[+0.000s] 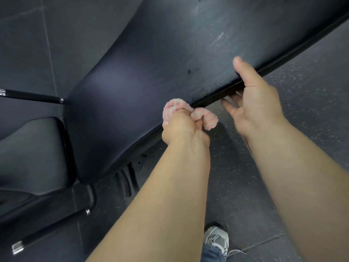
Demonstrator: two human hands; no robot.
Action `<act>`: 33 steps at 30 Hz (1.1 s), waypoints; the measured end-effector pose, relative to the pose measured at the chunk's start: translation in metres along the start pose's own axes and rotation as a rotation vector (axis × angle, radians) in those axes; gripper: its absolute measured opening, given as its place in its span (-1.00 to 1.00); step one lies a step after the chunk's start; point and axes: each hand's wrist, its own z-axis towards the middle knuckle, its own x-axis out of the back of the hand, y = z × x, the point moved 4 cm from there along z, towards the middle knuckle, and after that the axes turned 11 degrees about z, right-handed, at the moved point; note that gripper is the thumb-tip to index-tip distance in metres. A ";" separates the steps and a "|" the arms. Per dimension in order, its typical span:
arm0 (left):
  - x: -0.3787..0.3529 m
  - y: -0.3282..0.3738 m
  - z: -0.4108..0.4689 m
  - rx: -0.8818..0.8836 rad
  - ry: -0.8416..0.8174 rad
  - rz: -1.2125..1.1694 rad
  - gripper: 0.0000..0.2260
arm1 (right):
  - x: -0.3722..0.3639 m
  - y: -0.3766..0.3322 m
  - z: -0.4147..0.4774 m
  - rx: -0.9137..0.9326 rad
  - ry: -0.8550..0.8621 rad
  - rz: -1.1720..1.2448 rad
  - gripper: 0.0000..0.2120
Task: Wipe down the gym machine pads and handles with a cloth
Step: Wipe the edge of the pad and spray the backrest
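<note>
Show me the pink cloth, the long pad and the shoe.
pink cloth point(209, 121), head view, on its fluffy end toward the right of the picture.
long pad point(132, 82), head view, on the middle of its dark top surface.
shoe point(217, 240), head view, on its grey laced upper.

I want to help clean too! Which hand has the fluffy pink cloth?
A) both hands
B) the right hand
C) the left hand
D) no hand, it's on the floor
C: the left hand is bunched round the pink cloth at the edge of the pad, while the right hand grips that edge with no cloth in it.
</note>
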 end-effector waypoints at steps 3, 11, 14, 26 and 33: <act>0.023 0.002 0.004 -0.004 0.099 -0.080 -0.71 | 0.005 0.009 -0.001 -0.040 -0.058 -0.045 -0.62; 0.026 -0.008 0.016 0.027 0.049 0.090 -0.80 | 0.013 0.023 -0.001 0.022 -0.098 -0.226 -0.86; 0.061 0.006 0.020 -0.009 0.130 -0.031 -0.82 | 0.014 0.022 -0.001 0.053 -0.104 -0.202 -0.87; 0.009 -0.030 0.029 0.105 -0.089 -0.027 -0.83 | 0.008 0.029 0.000 0.061 -0.113 -0.237 -0.84; 0.085 -0.007 0.046 0.037 0.084 -0.177 -0.74 | 0.010 0.045 -0.006 0.074 -0.102 -0.289 -0.74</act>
